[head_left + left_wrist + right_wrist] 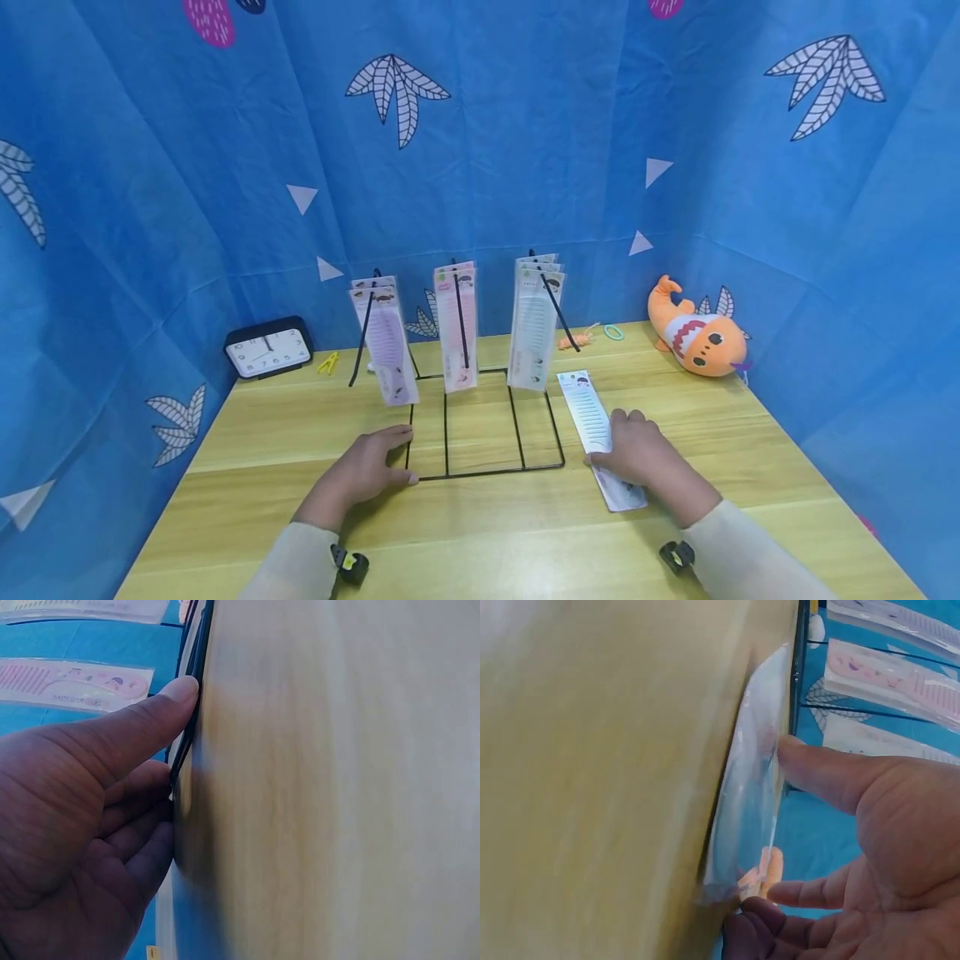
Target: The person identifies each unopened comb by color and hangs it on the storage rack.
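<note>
A black wire display rack (487, 473) stands on the table, with packaged combs in purple (390, 346), pink (457, 333) and pale green (534, 333) hanging from its hooks. My left hand (367, 467) is at the base's front left corner, its thumb against the wire (196, 712) and its fingers loosely bent along the side. To the right of the rack, another packaged comb (588, 417) lies on the table. Over its lower half, my right hand (645, 450) grips it across the width, thumb at the left edge, bent fingers at the other, partly covering it.
A black-framed clock (268, 348) stands at the back left, near a yellow clip (327, 362). Toward the back right are an orange plush shark (697, 337), a small orange item (576, 340) and a green ring (613, 332). Blue curtain (480, 192) surrounds the wooden table (480, 542).
</note>
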Demonstrator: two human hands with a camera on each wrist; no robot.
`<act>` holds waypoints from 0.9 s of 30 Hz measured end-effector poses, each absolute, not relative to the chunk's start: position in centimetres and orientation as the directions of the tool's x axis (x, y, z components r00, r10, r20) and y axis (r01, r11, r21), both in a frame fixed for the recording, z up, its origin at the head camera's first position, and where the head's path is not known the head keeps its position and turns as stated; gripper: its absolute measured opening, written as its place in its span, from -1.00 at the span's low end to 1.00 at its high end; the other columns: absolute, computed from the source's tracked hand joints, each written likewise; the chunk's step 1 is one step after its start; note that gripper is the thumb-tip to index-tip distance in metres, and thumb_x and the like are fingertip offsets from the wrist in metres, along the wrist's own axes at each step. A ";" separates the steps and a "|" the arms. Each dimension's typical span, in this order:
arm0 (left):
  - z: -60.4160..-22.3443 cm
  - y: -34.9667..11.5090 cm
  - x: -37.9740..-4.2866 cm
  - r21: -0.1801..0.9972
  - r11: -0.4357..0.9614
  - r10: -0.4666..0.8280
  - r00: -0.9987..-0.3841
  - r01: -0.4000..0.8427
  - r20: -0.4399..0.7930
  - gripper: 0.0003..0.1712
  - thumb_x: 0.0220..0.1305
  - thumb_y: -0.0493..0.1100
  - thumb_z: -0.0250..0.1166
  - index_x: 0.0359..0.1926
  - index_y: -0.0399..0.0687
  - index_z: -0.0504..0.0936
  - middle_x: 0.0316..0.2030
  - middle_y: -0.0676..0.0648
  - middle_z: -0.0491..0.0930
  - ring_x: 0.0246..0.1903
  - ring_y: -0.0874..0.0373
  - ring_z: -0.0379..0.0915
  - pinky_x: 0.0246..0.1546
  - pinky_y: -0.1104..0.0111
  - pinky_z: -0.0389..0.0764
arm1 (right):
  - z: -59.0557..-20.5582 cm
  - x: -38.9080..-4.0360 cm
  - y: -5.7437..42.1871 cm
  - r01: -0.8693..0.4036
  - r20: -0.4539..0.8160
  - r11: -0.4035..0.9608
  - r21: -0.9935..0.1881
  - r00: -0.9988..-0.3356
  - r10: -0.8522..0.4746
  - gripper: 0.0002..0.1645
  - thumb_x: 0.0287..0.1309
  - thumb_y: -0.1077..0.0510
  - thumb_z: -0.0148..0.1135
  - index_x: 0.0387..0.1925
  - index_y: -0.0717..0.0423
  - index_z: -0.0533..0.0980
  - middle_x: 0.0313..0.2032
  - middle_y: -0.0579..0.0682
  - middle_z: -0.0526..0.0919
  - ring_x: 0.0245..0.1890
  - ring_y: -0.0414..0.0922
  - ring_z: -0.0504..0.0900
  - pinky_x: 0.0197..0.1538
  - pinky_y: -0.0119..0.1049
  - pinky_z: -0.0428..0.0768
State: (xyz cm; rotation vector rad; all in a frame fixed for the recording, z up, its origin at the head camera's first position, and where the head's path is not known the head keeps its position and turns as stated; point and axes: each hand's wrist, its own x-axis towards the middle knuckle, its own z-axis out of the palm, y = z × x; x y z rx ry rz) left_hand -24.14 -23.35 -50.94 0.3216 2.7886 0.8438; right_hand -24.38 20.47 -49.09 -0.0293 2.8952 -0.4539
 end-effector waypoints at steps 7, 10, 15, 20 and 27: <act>-51.0 -23.4 -24.2 0.562 0.813 0.271 -0.953 0.153 -0.133 -0.17 0.31 -0.05 0.61 0.52 -0.15 0.54 0.61 -0.14 0.39 0.63 -0.25 0.23 0.66 -0.16 0.30 | -49.4 -25.3 21.3 0.072 -0.242 0.942 -0.328 -0.970 -0.011 0.23 0.25 -0.12 0.58 0.51 0.63 0.14 0.02 0.42 0.52 -0.14 0.15 0.57 -0.14 0.03 0.75; -51.0 -23.4 -24.1 0.564 0.811 0.273 -0.954 0.157 -0.127 -0.18 0.31 -0.06 0.61 0.51 -0.16 0.55 0.61 -0.16 0.39 0.62 -0.26 0.24 0.66 -0.16 0.30 | -49.3 -25.6 21.9 0.111 -0.277 0.927 -0.358 -0.961 0.008 0.21 0.29 -0.09 0.56 0.53 0.60 0.11 0.03 0.41 0.53 -0.14 0.13 0.59 -0.13 0.01 0.74; -50.9 -23.3 -24.1 0.560 0.813 0.277 -0.952 0.162 -0.127 -0.18 0.30 -0.06 0.61 0.51 -0.18 0.55 0.60 -0.16 0.40 0.62 -0.26 0.24 0.66 -0.16 0.30 | -49.3 -25.8 22.5 0.124 -0.285 0.914 -0.387 -0.959 0.009 0.16 0.32 0.00 0.54 0.53 0.60 0.07 0.03 0.43 0.61 -0.18 0.09 0.65 -0.15 -0.03 0.76; -50.9 -23.3 -24.2 0.560 0.813 0.277 -0.952 0.161 -0.128 -0.18 0.31 -0.06 0.61 0.52 -0.16 0.55 0.61 -0.14 0.40 0.63 -0.25 0.24 0.66 -0.15 0.30 | -49.1 -25.8 23.2 0.119 -0.261 0.913 -0.389 -0.965 0.015 0.01 0.47 0.10 0.35 0.59 0.56 0.04 0.21 0.52 0.59 -0.13 0.08 0.67 -0.08 -0.01 0.78; -51.1 -23.4 -24.4 0.559 0.817 0.264 -0.954 0.141 -0.145 -0.17 0.32 -0.05 0.60 0.53 -0.13 0.53 0.63 -0.12 0.37 0.64 -0.24 0.21 0.67 -0.16 0.28 | -48.3 -25.7 24.6 0.114 -0.202 0.873 -0.474 -0.979 0.018 -0.29 0.58 0.22 0.16 0.56 0.45 0.21 0.18 0.43 0.64 -0.04 0.10 0.72 -0.05 0.01 0.81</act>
